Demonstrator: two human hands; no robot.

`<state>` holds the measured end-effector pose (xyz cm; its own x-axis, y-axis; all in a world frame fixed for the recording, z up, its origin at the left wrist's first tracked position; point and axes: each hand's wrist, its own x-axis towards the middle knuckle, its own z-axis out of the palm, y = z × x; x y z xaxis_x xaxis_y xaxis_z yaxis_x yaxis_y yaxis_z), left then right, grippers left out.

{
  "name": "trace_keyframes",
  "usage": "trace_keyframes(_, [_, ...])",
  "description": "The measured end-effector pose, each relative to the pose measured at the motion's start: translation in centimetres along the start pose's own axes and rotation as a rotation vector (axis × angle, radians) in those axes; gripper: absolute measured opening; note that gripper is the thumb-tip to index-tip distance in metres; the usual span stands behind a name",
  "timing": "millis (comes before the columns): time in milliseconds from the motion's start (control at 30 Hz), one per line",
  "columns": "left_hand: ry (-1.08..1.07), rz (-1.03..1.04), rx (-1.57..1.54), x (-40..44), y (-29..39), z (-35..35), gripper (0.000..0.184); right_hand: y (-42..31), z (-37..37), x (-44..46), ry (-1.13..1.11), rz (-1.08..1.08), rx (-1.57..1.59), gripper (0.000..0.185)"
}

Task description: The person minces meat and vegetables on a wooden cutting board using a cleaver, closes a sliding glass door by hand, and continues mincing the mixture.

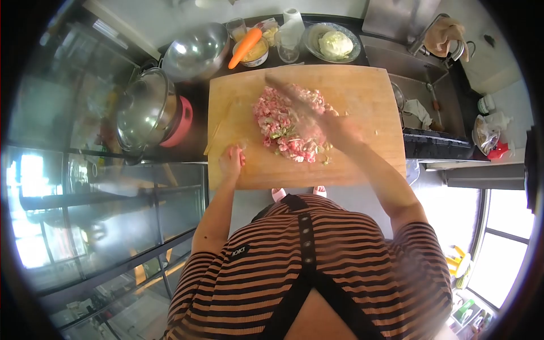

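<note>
A mound of chopped pink meat [277, 122] with pale and green bits lies on the wooden cutting board [362, 88]. My right hand [341, 133], smeared by motion, grips a kitchen knife [297, 103]. Its blurred blade slants across the meat toward the far left. At the board's near left part rests my left hand [230, 160], fingers curled in and closed. Some red shows at its fingertips, but I cannot make out whether it holds anything. A gap of bare board separates this hand from the meat.
Behind the board stand a steel bowl [195, 51], a carrot [245, 48] across a small bowl [258, 56], a glass [288, 50] and a plate [313, 41] with cabbage [335, 44]. A lidded pot [144, 107] is left; the sink [433, 90] is right.
</note>
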<state>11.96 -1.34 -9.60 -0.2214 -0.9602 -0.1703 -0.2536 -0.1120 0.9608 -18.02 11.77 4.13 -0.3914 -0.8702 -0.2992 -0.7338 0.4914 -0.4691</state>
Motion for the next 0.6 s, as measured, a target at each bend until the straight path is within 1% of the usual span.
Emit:
trace_keyframes(33, [-0.008,0.018,-0.005,0.2,0.0,0.1,0.025,2.3,3.3,2.0,-0.047,0.015,-0.067,0.032])
trace_keyframes(67, [0.004,0.008,0.0,0.3,0.5,0.0,0.025,3.6,4.9,3.2,-0.091,0.03,-0.133,0.031])
trace_keyframes(167, [-0.001,-0.019,-0.013,-0.3,0.9,0.5,0.026,3.0,2.2,1.9,-0.087,0.074,0.047,0.03])
trace_keyframes(267, [-0.027,-0.004,-0.043,0.3,-0.6,0.0,0.027,4.1,1.1,-1.0,0.026,0.055,0.083,0.031])
trace_keyframes(300, [-0.032,0.015,-0.044,0.4,-0.5,-0.1,0.026,6.4,2.1,-1.4,0.208,-0.055,0.068,0.03])
trace_keyframes(333, [-0.033,0.034,-0.044,0.4,-0.5,-0.1,0.026,7.2,1.5,-2.7,0.225,0.088,0.247,0.029])
trace_keyframes(400, [-0.031,0.004,-0.059,0.3,-0.3,0.0,0.027,8.4,0.5,-5.5,0.255,0.369,0.609,0.028])
trace_keyframes(433, [-0.029,-0.003,-0.058,0.3,0.0,0.0,0.027,10.1,0.8,-6.4,0.29,0.449,0.762,0.026])
trace_keyframes(467, [-0.025,-0.01,-0.057,0.2,0.2,0.1,0.027,12.2,1.3,-7.2,0.325,0.526,0.915,0.025])
trace_keyframes(533, [-0.031,0.001,-0.043,0.2,0.3,0.1,0.027,15.2,1.7,-9.2,0.348,0.597,1.042,0.024])
trace_keyframes(600, [-0.034,0.006,-0.037,0.3,0.2,0.0,0.028,17.2,1.9,-10.5,0.322,0.644,1.118,0.023])
